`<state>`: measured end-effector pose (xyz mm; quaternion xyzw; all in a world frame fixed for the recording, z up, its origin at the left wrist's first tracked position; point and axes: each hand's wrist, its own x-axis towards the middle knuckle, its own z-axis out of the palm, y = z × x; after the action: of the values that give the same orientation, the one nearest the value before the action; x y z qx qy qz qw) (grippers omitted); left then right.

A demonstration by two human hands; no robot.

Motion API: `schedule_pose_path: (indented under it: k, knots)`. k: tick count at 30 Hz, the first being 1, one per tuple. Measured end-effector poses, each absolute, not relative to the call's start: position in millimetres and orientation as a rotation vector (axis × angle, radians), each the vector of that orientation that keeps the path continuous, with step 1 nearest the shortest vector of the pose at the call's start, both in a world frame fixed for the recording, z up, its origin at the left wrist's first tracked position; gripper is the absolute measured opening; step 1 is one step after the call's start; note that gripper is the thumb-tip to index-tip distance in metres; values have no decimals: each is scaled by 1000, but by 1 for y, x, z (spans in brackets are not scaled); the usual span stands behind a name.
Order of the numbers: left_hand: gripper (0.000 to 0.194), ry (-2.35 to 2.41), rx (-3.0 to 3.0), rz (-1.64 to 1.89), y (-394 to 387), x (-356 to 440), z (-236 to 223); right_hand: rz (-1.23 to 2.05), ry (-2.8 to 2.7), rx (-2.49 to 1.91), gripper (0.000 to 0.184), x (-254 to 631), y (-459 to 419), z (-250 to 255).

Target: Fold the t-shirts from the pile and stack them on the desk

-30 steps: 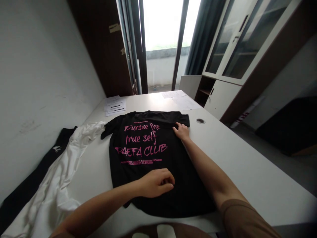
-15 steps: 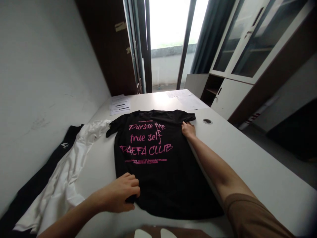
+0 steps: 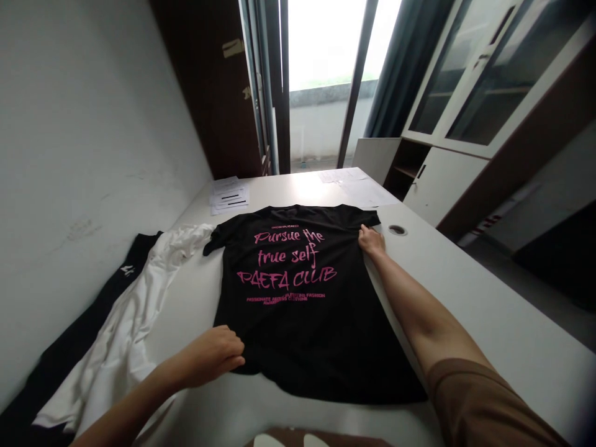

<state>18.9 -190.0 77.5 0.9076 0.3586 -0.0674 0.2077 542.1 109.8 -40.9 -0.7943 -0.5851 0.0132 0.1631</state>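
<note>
A black T-shirt point(image 3: 307, 323) with pink lettering lies spread flat on the white table point(image 3: 465, 298), print side up, collar away from me. My left hand point(image 3: 212, 354) is closed on the shirt's lower left hem corner, fingers curled over the cloth. My right hand point(image 3: 371, 240) rests at the right sleeve near the shoulder, fingers pinching the fabric edge. My right arm stretches along the shirt's right side.
A white garment point(image 3: 135, 310) and a black garment point(image 3: 60, 354) lie crumpled along the wall at left. Papers point(image 3: 229, 195) sit at the far left of the table, more sheets point(image 3: 354, 186) at the far end. A cable hole point(image 3: 397, 230) lies right of the sleeve. Cabinets stand at right.
My left hand slid from the shirt's lower middle to its lower left hem corner. My right hand moved outward along the sleeve. The shirt lies wider and smoother.
</note>
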Motion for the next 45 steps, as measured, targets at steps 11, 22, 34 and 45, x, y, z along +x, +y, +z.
schedule_pose_path:
  k: [11, 22, 34, 45]
  knots:
    - [30, 1634, 2202, -567, -176, -20, 86, 43, -1672, -2102, 59, 549, 85, -49]
    - [37, 577, 2855, -72, -192, 180, 70, 59, -1702, -1945, 54, 543, 78, -58]
    - [10, 383, 2970, 85, -203, 305, 24, 145, -1650, -1969, 55, 562, 84, -56]
    - [35, 340, 2691, 194, -208, 294, 26, 311, -1229, -1778, 49, 571, 87, -55]
